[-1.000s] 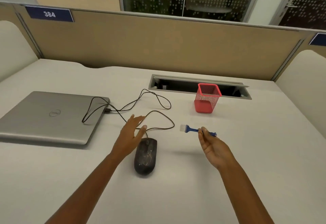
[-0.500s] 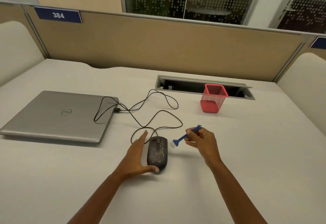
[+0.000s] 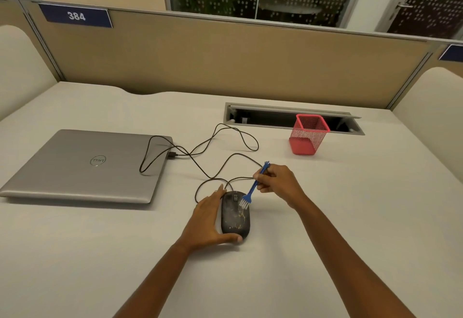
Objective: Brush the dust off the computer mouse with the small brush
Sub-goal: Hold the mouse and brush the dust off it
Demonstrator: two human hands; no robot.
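Note:
A black wired computer mouse (image 3: 235,215), speckled with pale dust, lies on the white desk near its middle. My left hand (image 3: 209,220) cups its left side, thumb wrapped around the near end. My right hand (image 3: 276,183) pinches the handle of a small blue brush (image 3: 253,188) with white bristles. The bristles rest on the mouse's upper right part, just beside the scroll wheel.
The mouse cable (image 3: 213,152) loops across the desk to a closed silver laptop (image 3: 85,165) on the left. A red mesh pen holder (image 3: 307,137) stands at the back right, in front of an open cable slot (image 3: 288,118). A beige partition (image 3: 225,59) closes off the far edge.
My left hand went from hovering beside the mouse to cupping it. My right hand carried the brush leftward and tipped it down until the bristles met the mouse.

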